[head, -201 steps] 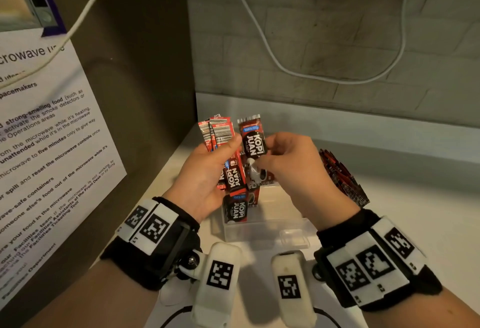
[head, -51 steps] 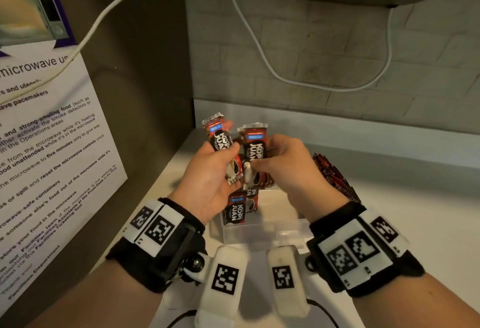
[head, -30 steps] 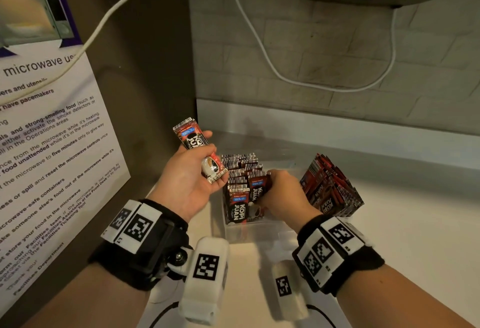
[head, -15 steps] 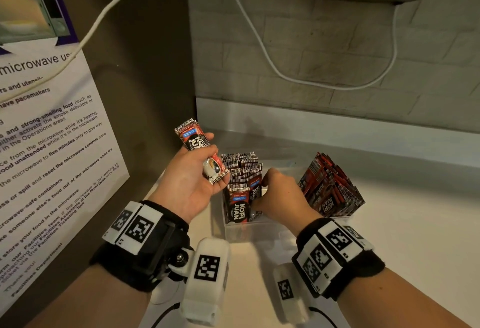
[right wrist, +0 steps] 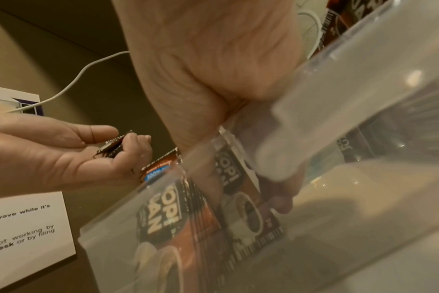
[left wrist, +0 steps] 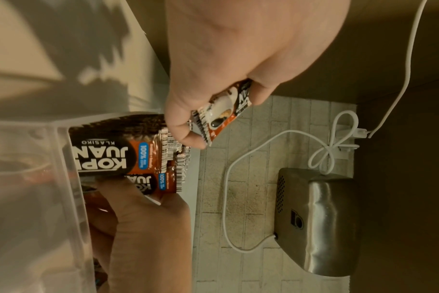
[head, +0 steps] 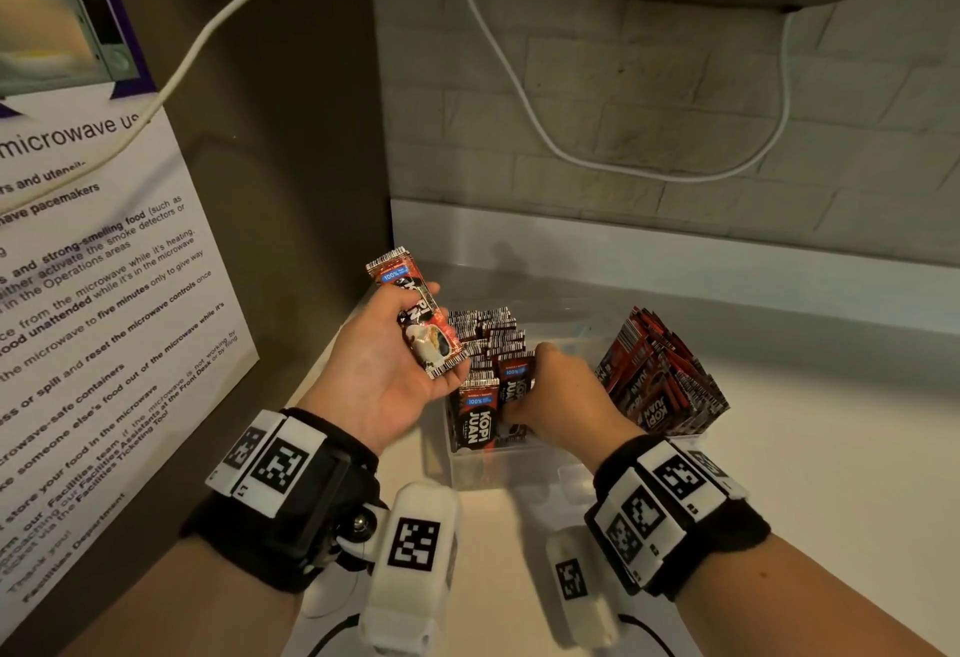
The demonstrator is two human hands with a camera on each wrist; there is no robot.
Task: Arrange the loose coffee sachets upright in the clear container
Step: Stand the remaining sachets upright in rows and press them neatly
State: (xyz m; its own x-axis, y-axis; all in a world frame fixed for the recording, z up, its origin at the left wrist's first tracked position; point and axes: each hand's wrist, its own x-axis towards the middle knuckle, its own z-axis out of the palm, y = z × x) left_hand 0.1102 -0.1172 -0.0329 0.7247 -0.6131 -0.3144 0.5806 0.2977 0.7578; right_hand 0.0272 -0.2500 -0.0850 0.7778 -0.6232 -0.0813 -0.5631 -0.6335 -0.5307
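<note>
- Right hand (head: 558,399): fingers curled into the clear container (head: 519,472), pinching an upright sachet (head: 514,386) at the near end of the standing row (head: 485,344); judged to be seating it against its neighbours so that it stays vertical.
- Left hand (head: 382,370): palm up beside the container's left wall, thumb and fingers closed lightly on one spare sachet (head: 415,313), held tilted and clear of the rim, apparently next in line.
- Container: the row fills the left part; the near right portion looks open, giving room to set more packets down.
- Second stack of sachets (head: 660,381): leaning, fanned, just right of the hand; whether it stands inside the container cannot be told.
- Beyond: counter (head: 831,448) edge meets a brick wall (head: 649,110) carrying a white cable (head: 519,84).
</note>
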